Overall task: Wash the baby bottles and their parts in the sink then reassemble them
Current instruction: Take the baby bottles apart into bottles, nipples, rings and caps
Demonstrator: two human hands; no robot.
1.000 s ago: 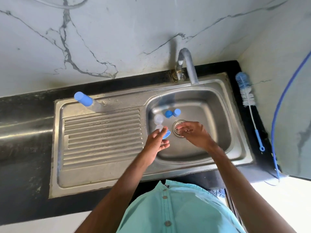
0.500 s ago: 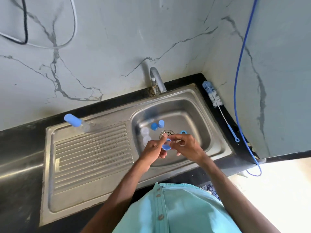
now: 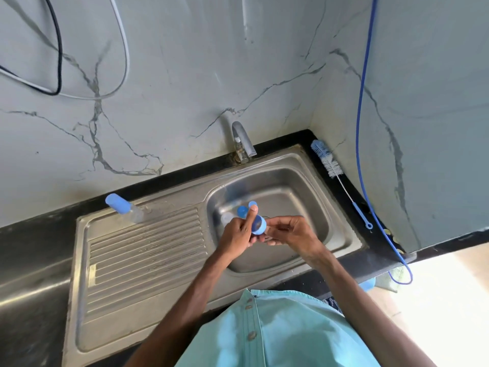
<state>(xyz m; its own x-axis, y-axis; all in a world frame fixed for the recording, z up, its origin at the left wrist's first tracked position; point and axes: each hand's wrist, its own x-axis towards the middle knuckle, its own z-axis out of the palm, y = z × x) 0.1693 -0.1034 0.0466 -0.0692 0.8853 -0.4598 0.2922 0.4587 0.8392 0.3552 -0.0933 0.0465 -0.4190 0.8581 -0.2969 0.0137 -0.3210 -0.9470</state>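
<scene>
Blue domed cap (image 3: 258, 225) gripped by left hand (image 3: 238, 235)

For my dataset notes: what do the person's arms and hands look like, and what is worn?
Both forearms are bare, without sleeves. Left hand and right hand have no gloves; no ring or watch shows. The shirt is light turquoise with buttons.

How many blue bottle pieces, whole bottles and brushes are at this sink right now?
Loose blue pieces in the basin: 2
Blue ring held between left hand and right hand: 1
Capped bottle on the drainboard: 1
Bottle brush beside the basin: 1
Total: 5
</scene>
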